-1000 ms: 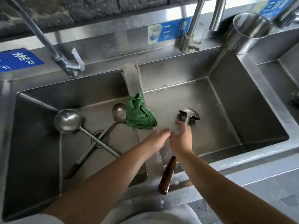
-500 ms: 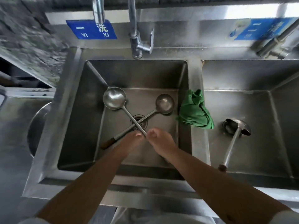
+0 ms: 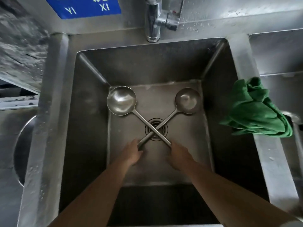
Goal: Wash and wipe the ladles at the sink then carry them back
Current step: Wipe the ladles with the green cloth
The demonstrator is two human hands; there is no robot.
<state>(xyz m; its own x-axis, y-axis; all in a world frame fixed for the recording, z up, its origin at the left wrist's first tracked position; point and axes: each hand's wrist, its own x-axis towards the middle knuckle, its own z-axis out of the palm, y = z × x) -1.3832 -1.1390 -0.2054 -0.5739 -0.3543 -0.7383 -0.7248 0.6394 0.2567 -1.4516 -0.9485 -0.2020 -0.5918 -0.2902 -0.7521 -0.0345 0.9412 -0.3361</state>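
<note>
Two steel ladles lie crossed over the drain (image 3: pixel 156 129) at the bottom of the left sink basin (image 3: pixel 91 112). The larger ladle (image 3: pixel 121 100) has its bowl at the back left, and its handle runs to my right hand (image 3: pixel 178 154), which is closed around the handle's end. The smaller ladle (image 3: pixel 187 100) has its bowl at the back right, and my left hand (image 3: pixel 132 153) grips the end of its handle. Both handle ends are hidden under my fingers. A crumpled green cloth (image 3: pixel 255 110) sits on the divider to the right.
A faucet (image 3: pixel 154 18) stands at the back rim above the basin, with a blue sign (image 3: pixel 85 5) to its left. A second basin (image 3: pixel 282 89) lies past the divider on the right. A round opening (image 3: pixel 21 151) shows in the steel counter at left.
The view shifted left from the right basin to the left one. My hands left the third ladle in the right basin and have taken hold of the two crossed ladles' handles.
</note>
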